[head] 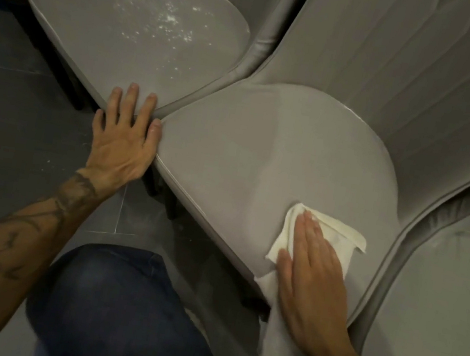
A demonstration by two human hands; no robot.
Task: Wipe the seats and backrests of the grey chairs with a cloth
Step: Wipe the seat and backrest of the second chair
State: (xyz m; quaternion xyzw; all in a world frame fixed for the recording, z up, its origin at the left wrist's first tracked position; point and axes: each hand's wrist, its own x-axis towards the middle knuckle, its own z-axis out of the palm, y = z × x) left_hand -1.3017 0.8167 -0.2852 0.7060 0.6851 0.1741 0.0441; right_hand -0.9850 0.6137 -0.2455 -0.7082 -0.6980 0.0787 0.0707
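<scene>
Grey upholstered chair seat [261,157] wiped with a white crumpled cloth [331,238].

Right hand [310,274], at 5 o'clock on the seat, lies flat and open, pressing the cloth down; one cloth end hangs over the front edge. Left hand [124,137], fingers spread and gripping nothing, rests at 9 o'clock against the neighbouring grey droplet-speckled seat [112,31].

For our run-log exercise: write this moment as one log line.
right hand: flat on white cloth, middle grey padded chair seat | left hand: braced on seat corners | left seat: speckled
</scene>
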